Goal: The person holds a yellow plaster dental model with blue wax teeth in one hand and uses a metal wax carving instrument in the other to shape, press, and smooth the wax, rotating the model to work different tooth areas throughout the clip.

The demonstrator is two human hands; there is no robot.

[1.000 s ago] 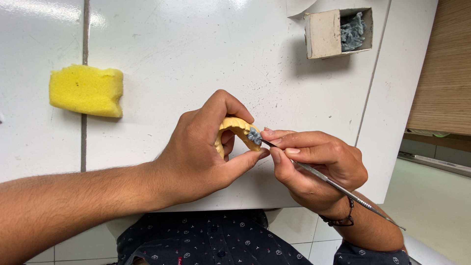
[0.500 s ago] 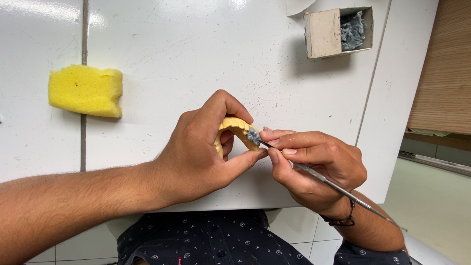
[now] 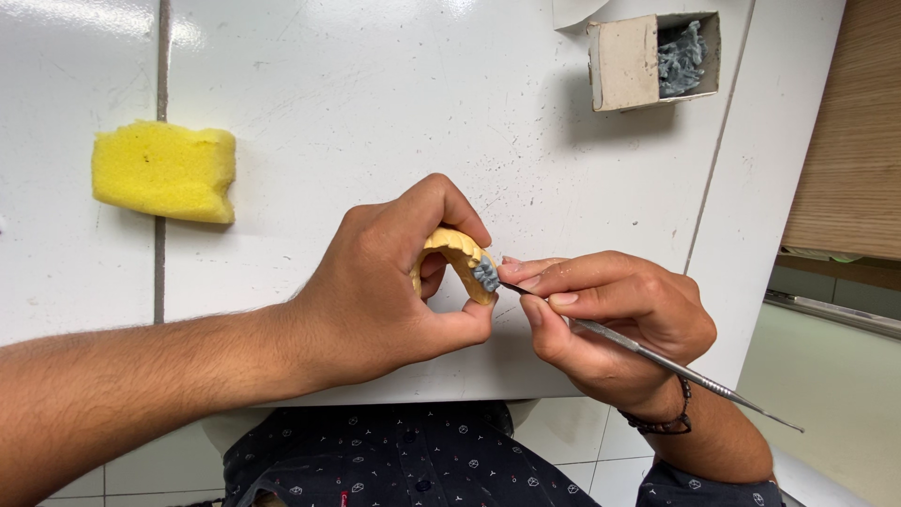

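Observation:
My left hand (image 3: 385, 291) grips a yellow dental cast (image 3: 457, 252) shaped like an arch, held above the white table's near edge. A patch of grey wax (image 3: 486, 274) sits on the cast's right end. My right hand (image 3: 615, 319) holds a thin metal carving tool (image 3: 657, 359) like a pen. The tool's tip touches the grey wax, and its long handle sticks out to the lower right.
A yellow sponge (image 3: 164, 171) lies on the white table (image 3: 375, 103) at the left. A small open cardboard box (image 3: 652, 58) with grey wax bits stands at the back right. A wooden cabinet front (image 3: 845, 141) is beyond the table's right edge.
Both hands stay almost in place. The tool tip shifts slightly against the grey wax on the cast.

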